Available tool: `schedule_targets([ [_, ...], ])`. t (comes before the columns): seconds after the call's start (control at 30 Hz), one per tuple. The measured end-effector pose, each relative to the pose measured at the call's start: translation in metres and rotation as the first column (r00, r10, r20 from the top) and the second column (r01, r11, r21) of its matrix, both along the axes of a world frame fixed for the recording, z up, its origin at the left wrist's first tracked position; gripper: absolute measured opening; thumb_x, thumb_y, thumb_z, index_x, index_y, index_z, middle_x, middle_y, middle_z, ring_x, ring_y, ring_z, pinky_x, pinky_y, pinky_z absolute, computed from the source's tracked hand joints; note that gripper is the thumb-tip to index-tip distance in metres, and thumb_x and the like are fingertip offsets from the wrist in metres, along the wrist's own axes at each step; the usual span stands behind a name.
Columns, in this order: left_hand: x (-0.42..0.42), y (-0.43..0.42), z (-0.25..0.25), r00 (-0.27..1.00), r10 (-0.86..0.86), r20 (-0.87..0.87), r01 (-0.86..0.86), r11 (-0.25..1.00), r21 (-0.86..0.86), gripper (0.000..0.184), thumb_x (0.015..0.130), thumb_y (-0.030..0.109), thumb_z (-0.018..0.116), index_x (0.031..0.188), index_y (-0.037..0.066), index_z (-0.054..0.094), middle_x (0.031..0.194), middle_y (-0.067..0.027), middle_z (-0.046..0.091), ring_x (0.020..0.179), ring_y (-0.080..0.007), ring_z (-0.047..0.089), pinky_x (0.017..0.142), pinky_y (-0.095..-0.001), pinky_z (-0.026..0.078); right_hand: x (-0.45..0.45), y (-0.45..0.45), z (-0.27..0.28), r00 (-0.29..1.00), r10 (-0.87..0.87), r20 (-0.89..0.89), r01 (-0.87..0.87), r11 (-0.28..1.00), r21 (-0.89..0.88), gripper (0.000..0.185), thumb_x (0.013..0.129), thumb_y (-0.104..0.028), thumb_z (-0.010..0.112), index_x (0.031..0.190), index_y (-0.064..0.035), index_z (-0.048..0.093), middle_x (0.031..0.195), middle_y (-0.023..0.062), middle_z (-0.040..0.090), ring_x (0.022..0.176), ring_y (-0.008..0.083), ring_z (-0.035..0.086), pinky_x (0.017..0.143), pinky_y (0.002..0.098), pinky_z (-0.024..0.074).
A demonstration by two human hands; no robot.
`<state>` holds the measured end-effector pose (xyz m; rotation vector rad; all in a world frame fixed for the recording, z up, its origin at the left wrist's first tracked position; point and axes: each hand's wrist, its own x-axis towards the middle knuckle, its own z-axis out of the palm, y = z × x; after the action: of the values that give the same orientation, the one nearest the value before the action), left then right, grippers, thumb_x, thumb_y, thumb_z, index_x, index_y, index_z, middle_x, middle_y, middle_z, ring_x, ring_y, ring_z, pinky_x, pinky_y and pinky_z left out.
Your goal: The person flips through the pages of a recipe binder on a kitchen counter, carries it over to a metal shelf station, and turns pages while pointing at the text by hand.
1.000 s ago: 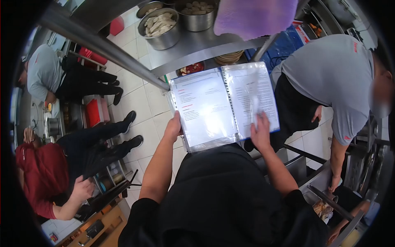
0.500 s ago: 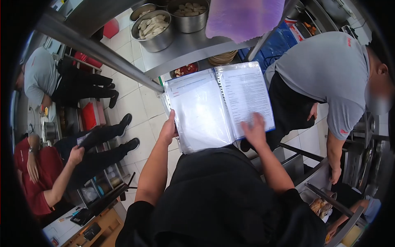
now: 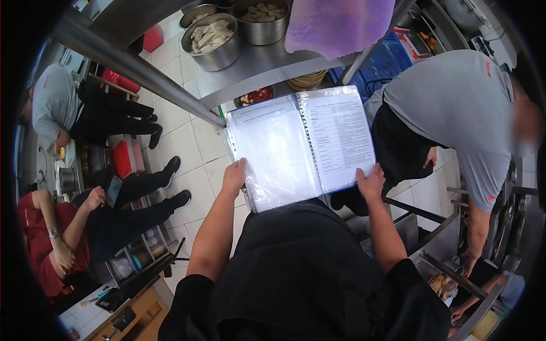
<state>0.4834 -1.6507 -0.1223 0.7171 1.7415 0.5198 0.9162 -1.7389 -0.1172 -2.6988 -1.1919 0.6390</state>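
Observation:
An open ring binder (image 3: 278, 156) with clear plastic sleeves lies spread before my body. Glare whitens its left page; the right page (image 3: 335, 136) carries a printed table, too small to read. My left hand (image 3: 234, 177) grips the binder's lower left edge, thumb on top and fingers underneath, out of sight. At the lower right corner, my right hand (image 3: 371, 181) holds the other edge, its thumb on the page.
Beyond the binder, a steel shelf (image 3: 244, 74) bears metal pots (image 3: 211, 42) of pale food and a purple cloth (image 3: 338, 25). A person in grey (image 3: 449, 96) bends close on my right. Other people stand left, one in red holding a tablet-like device (image 3: 114, 190).
My right hand has moved from over the right page to its lower right corner and closed there. The person in red has lowered the device; the person on the right has shifted slightly.

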Motion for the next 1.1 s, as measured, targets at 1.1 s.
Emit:
schedule_targets([
  [1.1, -0.001, 0.003, 0.009, 0.995, -0.101, -0.002, 0.101, 0.995, -0.022, 0.044, 0.095, 0.04, 0.063, 0.097, -0.004, 0.065, 0.083, -0.0106, 0.066, 0.067, -0.0191, 0.065, 0.053, -0.0339, 0.055, -0.035, 0.014, -0.021, 0.989, 0.083, 0.119, -0.087, 0.996, 0.027, 0.099, 0.087, -0.06, 0.062, 0.153, 0.0051, 0.026, 0.159, 0.0302, 0.022, 0.145, 0.0479, 0.022, 0.119, 0.0552, 0.0191],
])
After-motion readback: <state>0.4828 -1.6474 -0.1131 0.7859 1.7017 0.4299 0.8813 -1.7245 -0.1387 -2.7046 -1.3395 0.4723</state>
